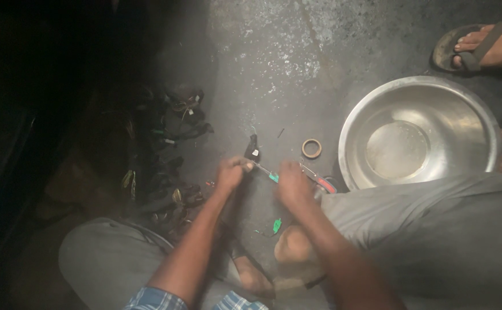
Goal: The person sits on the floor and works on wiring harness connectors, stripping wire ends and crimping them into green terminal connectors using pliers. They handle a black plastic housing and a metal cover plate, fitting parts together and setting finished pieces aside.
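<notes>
My left hand (230, 173) pinches one end of a thin wire (262, 170) that runs across to my right hand (293, 182), which grips the other end. A small green connector (273, 178) sits on the wire between the hands. A small black part (253, 150) with a pale tag lies on the floor just beyond my left hand. Red-handled pliers (320, 181) lie next to my right hand. Another green piece (277, 225) rests on the floor close to my foot (291, 245).
A large steel bowl (354, 123) stands to the right. A roll of tape (312, 148) lies beside it. A tangle of dark wiring with connectors (170, 155) spreads on the left. Another person's sandalled foot (486, 46) is at the top right.
</notes>
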